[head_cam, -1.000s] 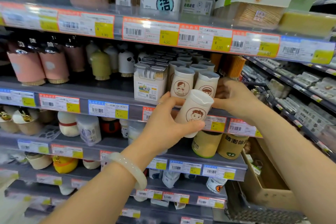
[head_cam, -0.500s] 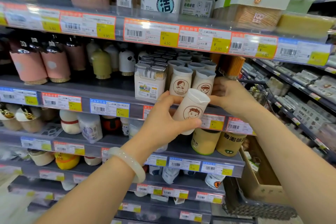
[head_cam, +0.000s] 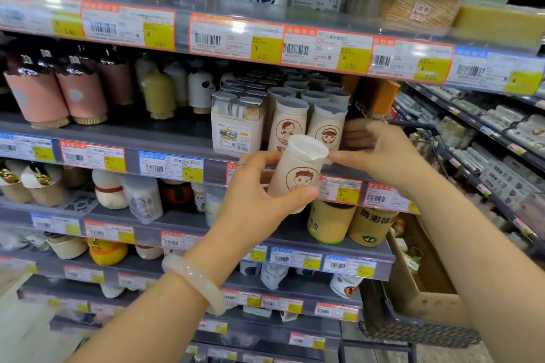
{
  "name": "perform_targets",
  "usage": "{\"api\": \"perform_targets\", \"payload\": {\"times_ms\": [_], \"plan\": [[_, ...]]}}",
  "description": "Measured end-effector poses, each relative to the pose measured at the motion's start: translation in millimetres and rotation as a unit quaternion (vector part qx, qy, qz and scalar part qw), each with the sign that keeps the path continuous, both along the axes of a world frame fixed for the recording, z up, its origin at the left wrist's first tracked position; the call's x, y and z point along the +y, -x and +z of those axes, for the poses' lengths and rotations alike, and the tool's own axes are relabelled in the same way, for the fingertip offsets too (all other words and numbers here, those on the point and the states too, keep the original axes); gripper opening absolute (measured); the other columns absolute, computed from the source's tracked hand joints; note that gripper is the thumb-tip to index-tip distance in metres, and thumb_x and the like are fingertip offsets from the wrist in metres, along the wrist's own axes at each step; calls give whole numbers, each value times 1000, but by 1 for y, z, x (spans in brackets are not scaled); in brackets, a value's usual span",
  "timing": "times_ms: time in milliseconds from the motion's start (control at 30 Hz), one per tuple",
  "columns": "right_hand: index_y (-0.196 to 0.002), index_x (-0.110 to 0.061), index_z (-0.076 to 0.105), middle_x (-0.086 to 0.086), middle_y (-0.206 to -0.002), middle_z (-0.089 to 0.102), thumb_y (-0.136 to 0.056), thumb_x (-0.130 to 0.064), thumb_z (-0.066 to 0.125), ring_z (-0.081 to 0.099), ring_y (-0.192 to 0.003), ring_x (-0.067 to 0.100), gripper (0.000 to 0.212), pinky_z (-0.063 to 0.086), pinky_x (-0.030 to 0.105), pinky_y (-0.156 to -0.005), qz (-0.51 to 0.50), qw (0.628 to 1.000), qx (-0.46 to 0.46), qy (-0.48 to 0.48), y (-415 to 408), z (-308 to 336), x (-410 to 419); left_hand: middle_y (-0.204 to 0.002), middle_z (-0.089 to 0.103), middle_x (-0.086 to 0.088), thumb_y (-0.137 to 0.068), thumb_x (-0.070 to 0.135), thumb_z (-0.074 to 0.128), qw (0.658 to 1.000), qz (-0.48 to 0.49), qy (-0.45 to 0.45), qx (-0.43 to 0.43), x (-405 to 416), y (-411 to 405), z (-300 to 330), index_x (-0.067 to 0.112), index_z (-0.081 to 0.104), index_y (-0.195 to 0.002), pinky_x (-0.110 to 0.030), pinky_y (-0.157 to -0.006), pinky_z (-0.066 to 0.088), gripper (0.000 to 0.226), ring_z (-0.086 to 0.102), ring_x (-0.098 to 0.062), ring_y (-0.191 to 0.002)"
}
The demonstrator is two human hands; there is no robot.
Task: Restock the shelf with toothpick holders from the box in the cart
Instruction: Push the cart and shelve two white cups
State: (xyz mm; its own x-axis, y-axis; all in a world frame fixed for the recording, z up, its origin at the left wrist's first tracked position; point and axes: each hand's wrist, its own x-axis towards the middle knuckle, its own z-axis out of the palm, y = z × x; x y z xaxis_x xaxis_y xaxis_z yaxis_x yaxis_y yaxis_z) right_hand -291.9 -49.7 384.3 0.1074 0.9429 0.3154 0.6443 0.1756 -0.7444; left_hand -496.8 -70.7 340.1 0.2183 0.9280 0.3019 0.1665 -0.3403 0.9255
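My left hand (head_cam: 259, 200) grips a cream toothpick holder (head_cam: 298, 174) with a white lid and a cartoon boy's face. It is tilted a little and held in front of the middle shelf's edge (head_cam: 177, 146). My right hand (head_cam: 380, 153) reaches in from the right, and its fingertips touch the lid's right rim. Just behind, matching holders with cartoon faces (head_cam: 287, 127) stand in rows on that shelf. The cardboard box (head_cam: 424, 289) sits in the cart (head_cam: 413, 330) at the lower right.
A clear box of toothpicks (head_cam: 237, 127) stands left of the holder rows. Pink dispensers (head_cam: 82, 91) and a panda holder (head_cam: 200, 88) are further left. Tan canisters (head_cam: 330, 224) stand on the shelf below. Price tags line every shelf edge.
My right hand has come off the shelf row and moved down to the lid of the held holder. My left hand has kept hold of the holder, slightly lower.
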Motion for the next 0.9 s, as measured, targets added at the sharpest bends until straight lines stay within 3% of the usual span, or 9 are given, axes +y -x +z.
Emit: {"api": "perform_targets", "payload": {"times_ms": [100, 167, 300, 467, 600, 733, 900], "plan": [[-103, -21, 61, -12, -95, 62, -84, -15, 68, 61, -90, 5, 22, 51, 21, -83, -15, 992, 17, -127, 12, -2, -18, -115, 61, 6, -67, 32, 81, 998, 4, 27, -47, -1, -5, 3, 34, 54, -103, -33, -90, 52, 45, 59, -9, -106], [-99, -26, 62, -12, -94, 65, -87, -18, 64, 62, -85, -1, 15, 51, 15, -79, 37, 991, 57, -119, 21, -2, -31, -109, 65, 8, -66, 32, 83, 997, -5, 34, -68, -2, -8, 7, 36, 55, -98, -37, -90, 53, 43, 62, -9, -103], [-99, -34, 59, -12, -95, 68, -66, -37, 67, 64, -90, -2, 34, 52, 16, -78, 152, 983, 106, -21, 35, -4, -46, -102, 68, 9, -58, 37, 78, 997, -20, 20, -67, -4, -19, 10, 37, 57, -95, -36, -84, 56, 43, 65, -8, -96], [-100, -33, 61, -8, -99, 71, -57, -39, 73, 66, -95, 7, 45, 55, 28, -82, 151, 978, 146, 12, 25, -5, -44, -105, 66, 10, -49, 49, 73, 999, -18, 9, -34, -5, -29, 7, 40, 55, -98, -34, -82, 56, 53, 64, -6, -96], [-96, -26, 64, -5, -91, 73, -57, -34, 73, 68, -91, 10, 41, 56, 29, -80, 145, 977, 156, -8, 15, -1, -43, -109, 63, 13, -62, 35, 83, 1000, -20, -7, -12, -7, -37, 11, 40, 53, -106, -26, -81, 53, 54, 60, -1, -99], [-100, -19, 64, -8, -88, 74, -60, -25, 77, 68, -87, 7, 43, 55, 22, -72, 108, 970, 212, -44, -8, 9, -39, -118, 57, 11, -73, 24, 80, 999, 2, -32, 12, -6, -44, 11, 38, 52, -109, -27, -96, 46, 48, 53, 0, -109], [-101, -13, 64, -7, -92, 70, -72, -13, 74, 67, -80, -1, 31, 53, 15, -70, 45, 969, 232, -73, -35, 15, -25, -104, 53, 21, -81, 25, 71, 994, 65, -69, 54, -3, -52, 13, 26, 60, -112, -24, -96, 42, 33, 51, -7, -112]]}}
